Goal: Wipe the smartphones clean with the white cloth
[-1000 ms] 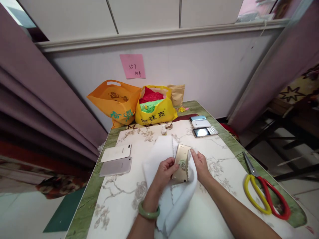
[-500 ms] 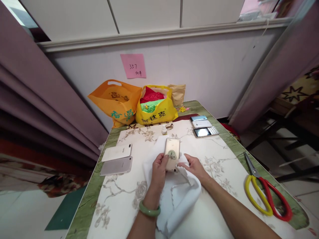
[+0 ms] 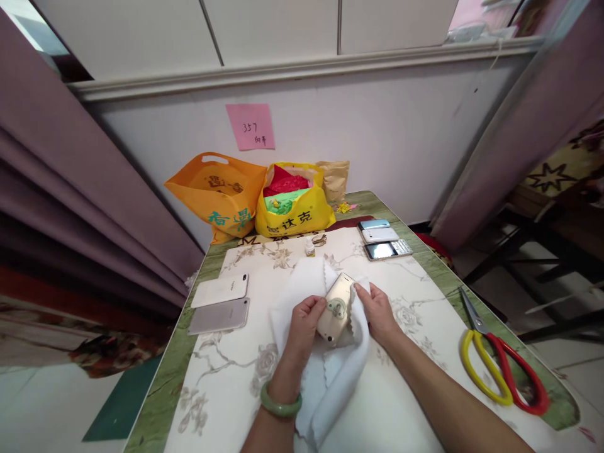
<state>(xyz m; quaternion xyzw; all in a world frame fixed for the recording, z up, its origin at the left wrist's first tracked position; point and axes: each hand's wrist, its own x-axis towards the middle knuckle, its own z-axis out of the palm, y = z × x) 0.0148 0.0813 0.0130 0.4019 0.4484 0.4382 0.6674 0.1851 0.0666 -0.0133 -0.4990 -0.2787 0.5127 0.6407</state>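
Through the head feed I count one gold phone [image 3: 336,324] in my hands, back up, a round ring holder [image 3: 336,307] on it, tilted over one white cloth [image 3: 340,384]. My left hand [image 3: 304,322] has its grip pinching the phone's left edge; my right hand [image 3: 380,313] has its grip pinching the cloth's zigzag border beside the phone's upper right edge. Half a second ago the phone stood nearly straight and farther forward; now it leans right, the cloth lapping its right side.

Around that, on the worktop [image 3: 179,352], I count two phones [image 3: 219,303] at left, three phones [image 3: 381,236] at right, one pair of scissors [image 3: 495,355] and one small bottle [image 3: 310,246]. The left pair's lettering is too small for me.

Behind are one orange bag [image 3: 212,195] printed 香遇, one yellow bag [image 3: 297,217] ending 达克, and one brown pouch [image 3: 335,179]. One pink note [image 3: 250,126] reads 357 above handwritten characters.
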